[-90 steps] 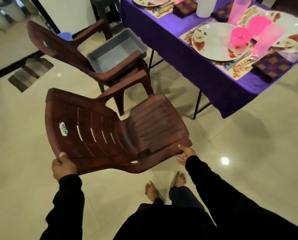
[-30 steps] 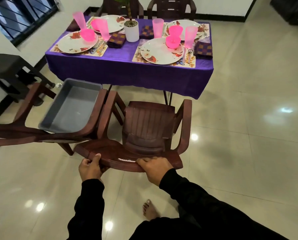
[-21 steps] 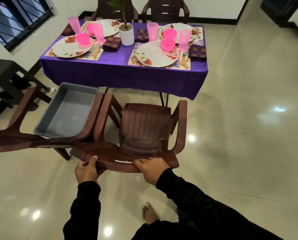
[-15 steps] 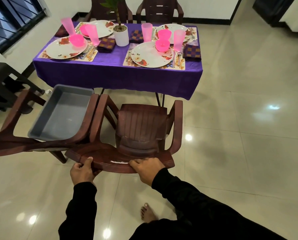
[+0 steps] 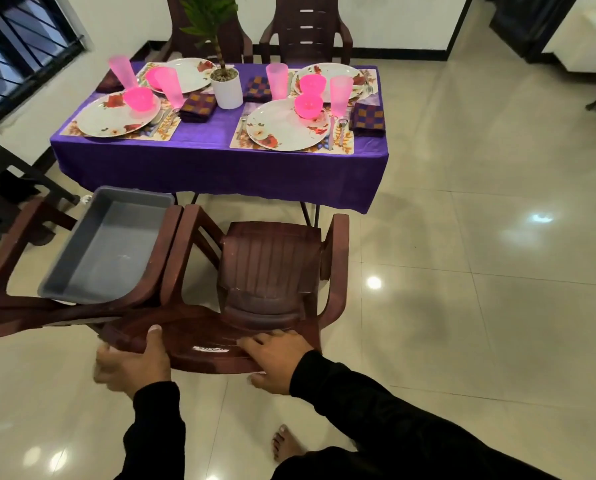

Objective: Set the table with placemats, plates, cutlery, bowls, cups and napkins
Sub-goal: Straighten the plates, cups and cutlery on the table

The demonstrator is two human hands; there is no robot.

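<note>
2 hands (image 5: 133, 365) keep gripping the chair (image 5: 268, 271), now nearer the table (image 5: 217, 168).

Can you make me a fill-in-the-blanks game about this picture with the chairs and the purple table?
1. Both hands, the left hand and the right hand, hold the top of a brown ____.
2. The cloth on the table is ____.
3. The grey tub sits on the other chair and holds ____.
4. The white pot on the table has a green ____ in it.

Missing words: chair; purple; nothing; plant
</note>
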